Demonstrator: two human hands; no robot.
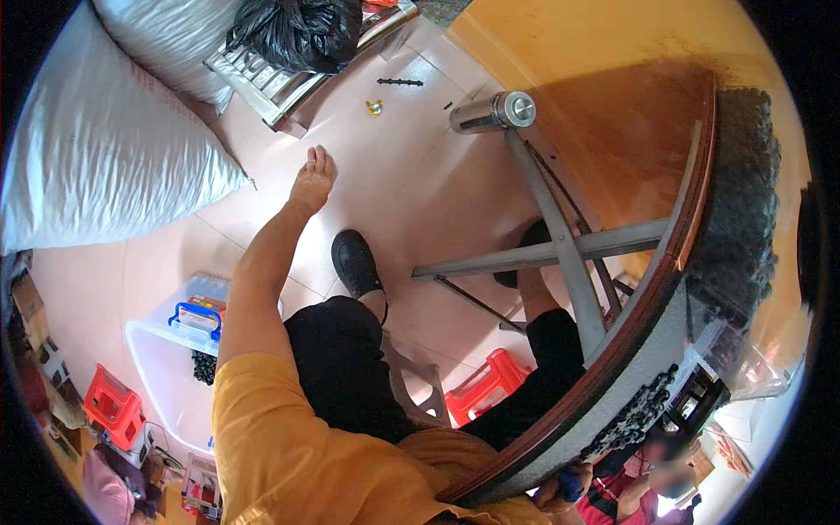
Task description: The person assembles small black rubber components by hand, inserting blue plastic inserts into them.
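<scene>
My left hand [312,179] is stretched out to the left over the pink tiled floor [394,175]. Its fingers are apart, it holds nothing and it touches nothing. I sit at a round table with a brown wooden rim [612,350]. Heaps of small black pieces [744,210] lie along the table's edge. Of my right hand, only a bit of skin beside something blue [556,492] shows at the lower edge, below the table rim. My black shoe [354,261] rests on the floor under the outstretched arm.
Big white sacks [105,157] lie at the left and a black bag [297,31] on a metal rack at the top. A clear bin [166,350] and red stools [486,385] stand by my chair. Grey table legs [560,249] cross. Another person [656,481] sits at lower right.
</scene>
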